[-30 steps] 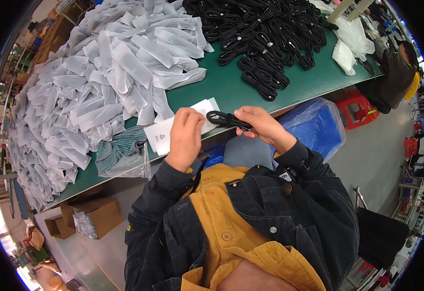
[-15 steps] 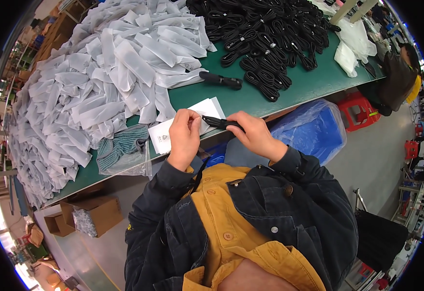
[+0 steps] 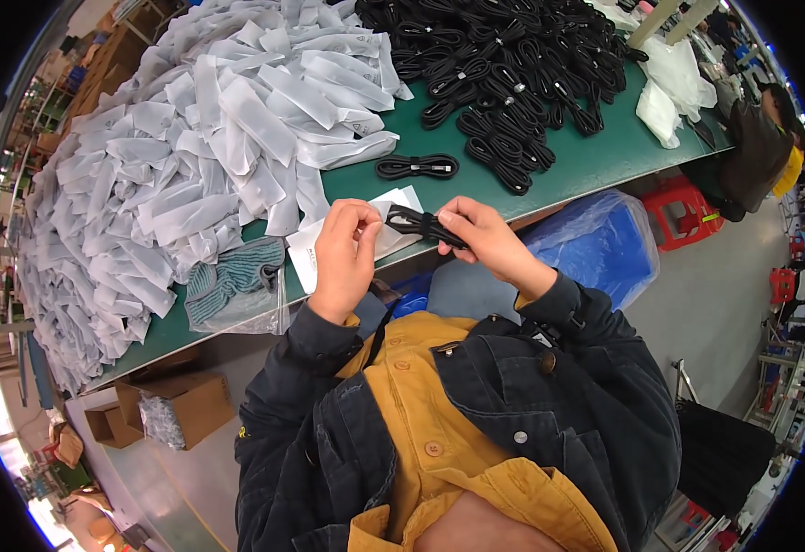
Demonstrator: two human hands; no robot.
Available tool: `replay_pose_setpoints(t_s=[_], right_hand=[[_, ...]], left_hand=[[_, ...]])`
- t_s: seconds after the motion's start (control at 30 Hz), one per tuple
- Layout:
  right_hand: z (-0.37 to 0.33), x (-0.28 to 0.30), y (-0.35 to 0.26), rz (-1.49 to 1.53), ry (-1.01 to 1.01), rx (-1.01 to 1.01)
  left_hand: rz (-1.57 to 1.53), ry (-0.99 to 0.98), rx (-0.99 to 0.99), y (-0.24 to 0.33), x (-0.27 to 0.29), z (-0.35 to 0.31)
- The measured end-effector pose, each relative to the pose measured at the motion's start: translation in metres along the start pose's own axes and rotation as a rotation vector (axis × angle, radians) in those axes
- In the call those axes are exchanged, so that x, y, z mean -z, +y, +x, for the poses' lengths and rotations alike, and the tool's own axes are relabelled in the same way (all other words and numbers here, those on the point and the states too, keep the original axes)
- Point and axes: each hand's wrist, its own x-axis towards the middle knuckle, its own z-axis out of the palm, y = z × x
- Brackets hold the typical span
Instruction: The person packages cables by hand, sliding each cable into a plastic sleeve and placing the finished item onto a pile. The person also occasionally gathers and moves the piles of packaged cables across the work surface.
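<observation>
My right hand grips a folded bundle of black cable, with its looped end pointing left. Facing it, my left hand is closed in a pinch at a white translucent bag, close to the cable's loop. Part of the bag is hidden behind the left hand. Another white bag shows beyond the fingers. A single coiled black cable lies flat on the green table just past my hands.
White sleeves heap across the table's left, black cables across its far middle. A grey-green knitted cloth lies at the near edge. Below stand a blue plastic-lined bin, a red stool and a cardboard box.
The single cable on the table, tilted and blurred before, now lies flat and still. The cable in my right hand has turned a little, and the bag at my left hand has shifted.
</observation>
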Motion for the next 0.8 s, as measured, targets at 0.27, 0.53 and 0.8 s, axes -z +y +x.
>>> replay_pose_setpoints(t_s=[0.27,0.53,0.8], right_hand=[[0.011,-0.002,-0.007,-0.898,0.102,1.115],[0.021,-0.027,-0.020,-0.093,0.188,0.705],[0.019,-0.031,-0.052,-0.496,0.028,1.020]], left_hand=[[0.131,-0.058,-0.122,0.003,0.000,0.010],[-0.101,-0.088,-0.015,0.016,0.007,0.033],[-0.907,-0.136,0.407,0.020,0.020,0.058]])
